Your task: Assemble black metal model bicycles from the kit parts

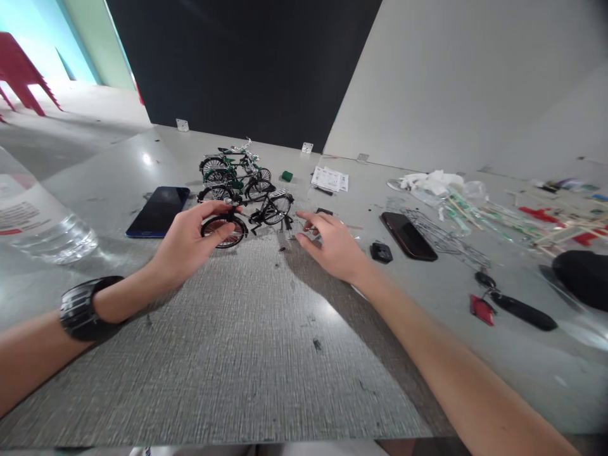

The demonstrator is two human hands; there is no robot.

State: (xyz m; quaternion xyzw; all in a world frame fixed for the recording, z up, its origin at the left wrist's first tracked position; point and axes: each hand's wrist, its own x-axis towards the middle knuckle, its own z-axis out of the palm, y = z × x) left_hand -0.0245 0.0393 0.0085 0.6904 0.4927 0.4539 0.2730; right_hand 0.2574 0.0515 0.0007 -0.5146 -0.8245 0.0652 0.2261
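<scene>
- The woven grey mat [247, 354] lies under both forearms and reaches forward to just short of the fingertips; it looks coarse enough to keep small parts from sliding.
- The left hand [187, 244] has its thumb and fingers curled around the front wheel of the black model bicycle [249, 218], thumb low on the tyre and fingers over the top, closed on the rim.
- That bicycle stands upright at the far edge of the mat, its rear wheel out past the left fingertips towards the right hand. It looks light and stiff but delicate: thin spokes, fine frame tubes, a small saddle. I judge the tyre and the frame safer holds than the spokes or handlebar.
- The right hand [332, 244] rests palm down with fingers spread and slightly bent, fingertips on or just above small metal parts [292, 235]; whether it pinches one I cannot tell.
- Two green model bicycles [232, 171] stand beyond the left fingers.
- A blue phone [159, 210] lies left of the left thumb; a dark phone [408, 235] lies right of the right hand.
- A small black part [381, 252] sits just beside the right hand's knuckles.
</scene>
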